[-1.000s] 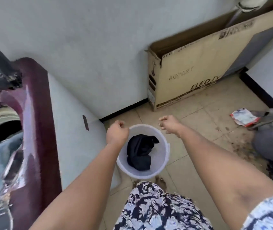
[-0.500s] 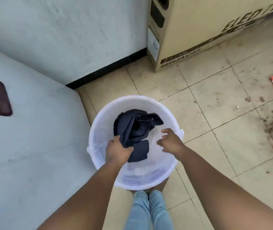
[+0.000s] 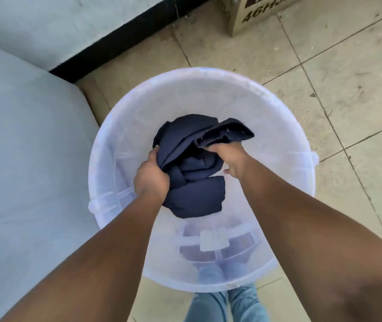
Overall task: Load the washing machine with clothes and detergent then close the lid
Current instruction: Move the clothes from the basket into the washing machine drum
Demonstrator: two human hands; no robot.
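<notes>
A translucent white bucket stands on the tiled floor right below me. A dark navy garment lies bunched in its bottom. Both my hands are down inside the bucket. My left hand grips the garment's left side, fingers curled into the cloth. My right hand grips a fold on its right side, with the fingertips hidden under the fabric. The washing machine's pale side panel fills the left of the view; its opening and lid are out of frame.
A cardboard box corner stands on the floor at the top right. A white wall with a black skirting board runs behind the bucket. Blue denim fabric lies on the floor under the bucket's near edge.
I have bent closer over the bucket. Both hands went from above the rim down into it and took hold of the navy garment, right hand closing last.
</notes>
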